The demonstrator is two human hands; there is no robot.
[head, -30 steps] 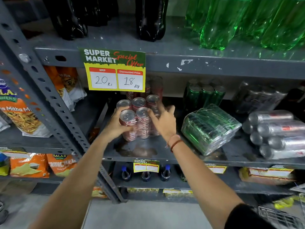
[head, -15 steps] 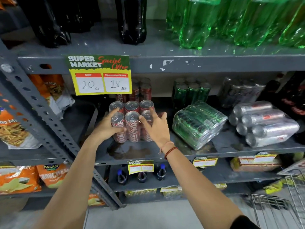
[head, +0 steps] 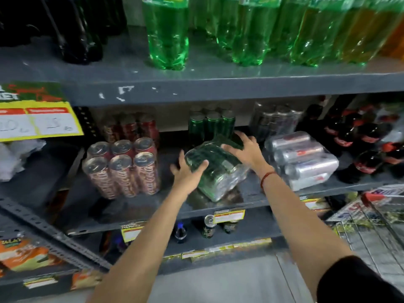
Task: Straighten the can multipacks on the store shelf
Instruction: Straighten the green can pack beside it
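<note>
So I've got both hands on the green pack (head: 216, 169), which is lying on its side and skewed on the middle shelf (head: 251, 194), near the front edge. My left hand (head: 188, 171) is on its near left corner, fingers spread, thumb hooked over the top of the wrap. My right hand (head: 244, 149) is flat on the far top end, fingers fanned out and pressing down; neither hand is really curled around the pack, more like palms and fingertips against the plastic. There's a red thread band (head: 267, 177) on my right wrist. Just left of the green one, the red pack (head: 122, 167) stands upright, tops showing, not touching it. On the right the silver pack (head: 303, 158) lies on its side too, just beside my right wrist. Behind these, more upright cans in red (head: 131, 127), green (head: 211, 123) and silver (head: 275, 119) sit at the back of the same shelf. Green bottles (head: 168, 36) stand on the shelf above, and a yellow price tag (head: 37, 119) hangs at the left, too blurry to read.
</note>
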